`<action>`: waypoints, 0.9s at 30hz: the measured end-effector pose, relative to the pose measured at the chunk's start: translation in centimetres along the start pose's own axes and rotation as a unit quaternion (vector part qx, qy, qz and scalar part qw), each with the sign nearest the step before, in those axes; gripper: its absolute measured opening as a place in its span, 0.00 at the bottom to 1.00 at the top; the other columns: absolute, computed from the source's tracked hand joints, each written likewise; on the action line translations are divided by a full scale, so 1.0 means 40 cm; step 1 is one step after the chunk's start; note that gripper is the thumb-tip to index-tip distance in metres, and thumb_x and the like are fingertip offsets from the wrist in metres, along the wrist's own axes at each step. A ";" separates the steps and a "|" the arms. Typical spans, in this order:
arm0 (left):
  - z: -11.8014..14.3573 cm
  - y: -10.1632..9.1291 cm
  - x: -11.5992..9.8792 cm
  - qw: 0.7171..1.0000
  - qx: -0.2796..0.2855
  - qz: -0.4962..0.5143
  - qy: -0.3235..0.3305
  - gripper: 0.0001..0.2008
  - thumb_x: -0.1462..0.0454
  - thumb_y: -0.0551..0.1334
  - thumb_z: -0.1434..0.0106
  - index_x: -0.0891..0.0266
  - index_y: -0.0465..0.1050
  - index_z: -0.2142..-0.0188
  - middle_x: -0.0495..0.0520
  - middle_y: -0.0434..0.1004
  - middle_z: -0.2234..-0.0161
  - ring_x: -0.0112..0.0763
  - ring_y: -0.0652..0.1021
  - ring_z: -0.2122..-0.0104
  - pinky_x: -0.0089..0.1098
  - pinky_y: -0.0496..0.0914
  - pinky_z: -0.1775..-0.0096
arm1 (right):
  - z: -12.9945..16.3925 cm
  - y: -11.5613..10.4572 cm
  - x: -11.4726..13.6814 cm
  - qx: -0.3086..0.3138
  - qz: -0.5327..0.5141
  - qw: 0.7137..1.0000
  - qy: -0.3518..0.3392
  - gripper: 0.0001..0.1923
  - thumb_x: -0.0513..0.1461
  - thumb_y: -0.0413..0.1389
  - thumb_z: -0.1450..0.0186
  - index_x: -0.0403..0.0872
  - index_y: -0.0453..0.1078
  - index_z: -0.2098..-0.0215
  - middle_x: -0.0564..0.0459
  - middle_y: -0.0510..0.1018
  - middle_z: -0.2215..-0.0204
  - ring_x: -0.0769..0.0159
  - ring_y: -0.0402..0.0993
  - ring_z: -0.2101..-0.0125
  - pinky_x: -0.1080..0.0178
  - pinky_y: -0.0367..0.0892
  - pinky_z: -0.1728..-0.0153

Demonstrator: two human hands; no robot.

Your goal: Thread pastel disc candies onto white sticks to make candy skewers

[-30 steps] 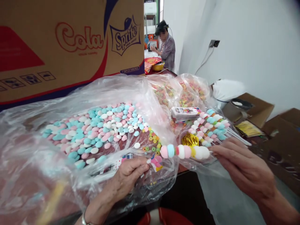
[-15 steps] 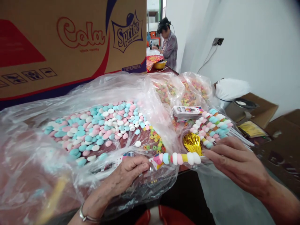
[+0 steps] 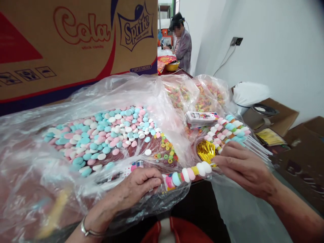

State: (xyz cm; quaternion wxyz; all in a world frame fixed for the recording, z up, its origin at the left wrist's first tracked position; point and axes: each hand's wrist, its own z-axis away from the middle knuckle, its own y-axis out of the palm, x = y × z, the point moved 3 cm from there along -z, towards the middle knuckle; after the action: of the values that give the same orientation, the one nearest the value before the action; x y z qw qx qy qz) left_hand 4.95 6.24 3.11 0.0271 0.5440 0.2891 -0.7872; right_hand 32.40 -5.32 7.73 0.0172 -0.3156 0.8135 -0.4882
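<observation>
A marshmallow candy skewer (image 3: 187,174) with pink, blue, white and yellow pieces slants up to the right between my hands. My left hand (image 3: 145,179) is closed, thumb and fingers pinching a printed wrapper (image 3: 168,182) at the skewer's left end. How far the skewer reaches into the wrapper I cannot tell. My right hand (image 3: 243,168) pinches the bare white stick at the other end. Just beyond it stands a round tub of gold twist ties (image 3: 206,151). Finished-looking skewers (image 3: 225,130) lie stacked behind my right hand.
Loose pastel candies (image 3: 101,135) and small ring candies (image 3: 168,150) lie on a clear plastic sheet (image 3: 131,87). Printed cards (image 3: 202,116) are stacked beside the skewers. A large carton (image 3: 83,37) stands at the back left. A person (image 3: 183,44) works farther back.
My right hand has shifted slightly left, toward my left hand. The skewer, level before, now slopes with its left end lower. My left hand still pinches the wrapper.
</observation>
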 end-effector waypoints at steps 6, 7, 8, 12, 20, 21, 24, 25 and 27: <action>0.004 -0.004 -0.004 0.999 0.032 0.025 -0.012 0.14 0.58 0.56 0.31 0.63 0.71 0.71 0.46 0.68 0.74 0.26 0.67 0.72 0.25 0.61 0.69 | -0.016 0.010 -0.004 0.017 -0.032 0.999 0.007 0.07 0.32 0.53 0.33 0.46 0.73 0.61 0.53 0.72 0.75 0.65 0.62 0.71 0.59 0.58 0.66; 0.005 -0.005 -0.004 0.998 0.040 0.038 -0.015 0.15 0.58 0.57 0.31 0.63 0.71 0.71 0.46 0.67 0.75 0.26 0.67 0.73 0.25 0.61 0.69 | -0.018 0.012 -0.004 0.021 -0.036 0.999 0.009 0.07 0.33 0.52 0.32 0.46 0.73 0.62 0.53 0.71 0.75 0.65 0.62 0.72 0.60 0.57 0.67; 0.006 -0.005 -0.003 0.997 0.047 0.053 -0.022 0.15 0.58 0.57 0.32 0.63 0.72 0.71 0.46 0.67 0.75 0.26 0.66 0.73 0.25 0.60 0.70 | -0.019 0.015 -0.003 0.027 -0.041 0.999 0.011 0.08 0.33 0.52 0.32 0.46 0.73 0.62 0.53 0.71 0.75 0.65 0.62 0.72 0.60 0.57 0.67; 0.008 -0.010 0.004 0.993 0.053 0.099 -0.043 0.14 0.57 0.58 0.32 0.64 0.73 0.70 0.46 0.68 0.76 0.24 0.65 0.75 0.25 0.58 0.73 | -0.020 0.028 0.001 0.032 -0.029 0.999 0.020 0.09 0.34 0.51 0.31 0.46 0.73 0.64 0.53 0.69 0.76 0.65 0.61 0.72 0.59 0.55 0.68; 0.011 -0.008 -0.014 0.995 0.067 0.059 -0.054 0.10 0.58 0.62 0.35 0.61 0.77 0.61 0.47 0.73 0.69 0.29 0.70 0.68 0.26 0.63 0.67 | -0.028 0.047 0.015 0.034 -0.043 0.998 0.014 0.08 0.32 0.50 0.32 0.45 0.72 0.64 0.53 0.70 0.76 0.65 0.60 0.71 0.59 0.56 0.66; 0.012 -0.005 -0.020 0.993 0.081 0.056 -0.063 0.11 0.58 0.62 0.36 0.60 0.76 0.59 0.47 0.73 0.67 0.30 0.71 0.67 0.26 0.63 0.66 | -0.031 0.049 0.016 0.036 -0.045 0.998 0.011 0.09 0.32 0.50 0.31 0.45 0.72 0.64 0.53 0.70 0.75 0.65 0.60 0.71 0.59 0.55 0.66; 0.013 0.005 -0.040 0.991 0.094 0.046 -0.078 0.12 0.57 0.63 0.37 0.59 0.76 0.57 0.45 0.73 0.67 0.30 0.70 0.67 0.27 0.62 0.67 | -0.043 0.053 0.017 0.038 -0.047 0.998 -0.004 0.08 0.32 0.50 0.31 0.45 0.72 0.62 0.53 0.70 0.76 0.66 0.59 0.72 0.60 0.55 0.67; 0.011 0.010 -0.045 0.991 0.091 0.049 -0.084 0.11 0.58 0.63 0.37 0.59 0.75 0.57 0.45 0.72 0.67 0.29 0.70 0.67 0.27 0.62 0.68 | -0.047 0.054 0.017 0.036 -0.048 0.998 -0.009 0.08 0.32 0.50 0.31 0.45 0.72 0.62 0.54 0.69 0.76 0.66 0.59 0.72 0.60 0.55 0.68; 0.007 0.024 -0.052 0.987 0.090 0.087 -0.103 0.09 0.60 0.63 0.38 0.59 0.74 0.59 0.45 0.72 0.69 0.29 0.70 0.69 0.27 0.61 0.69 | -0.054 0.054 0.017 0.032 -0.050 0.998 -0.019 0.08 0.32 0.51 0.31 0.45 0.72 0.62 0.54 0.69 0.76 0.66 0.59 0.72 0.61 0.55 0.68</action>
State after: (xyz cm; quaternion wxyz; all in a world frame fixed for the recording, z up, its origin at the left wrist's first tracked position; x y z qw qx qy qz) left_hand 5.90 4.75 4.58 0.0758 0.4831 0.1640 -0.8567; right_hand 30.04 -3.28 7.30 0.0186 -0.3642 0.7801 -0.5083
